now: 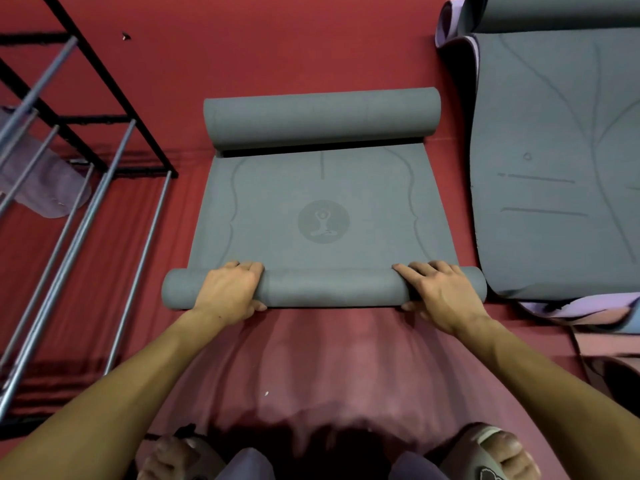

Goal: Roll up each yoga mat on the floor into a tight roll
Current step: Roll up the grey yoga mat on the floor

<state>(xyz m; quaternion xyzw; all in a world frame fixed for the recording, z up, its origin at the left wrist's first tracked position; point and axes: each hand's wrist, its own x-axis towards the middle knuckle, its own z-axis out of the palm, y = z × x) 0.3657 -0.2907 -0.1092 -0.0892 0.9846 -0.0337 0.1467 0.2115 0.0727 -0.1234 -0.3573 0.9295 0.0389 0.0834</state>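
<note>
A grey yoga mat lies on the red floor in front of me, with a round seated-figure logo in its flat middle. Its near end is wound into a thin roll. Its far end is curled into a thicker roll. My left hand grips the near roll close to its left end, fingers curled over the top. My right hand grips the same roll near its right end, thumb tucked under the near side. A second grey mat with a purple underside lies flat to the right.
A black and grey metal rack stands at the left with a purple cloth on it. Another grey roll sits at the top right. Pink mat edges lie at the right. My two feet show at the bottom edge.
</note>
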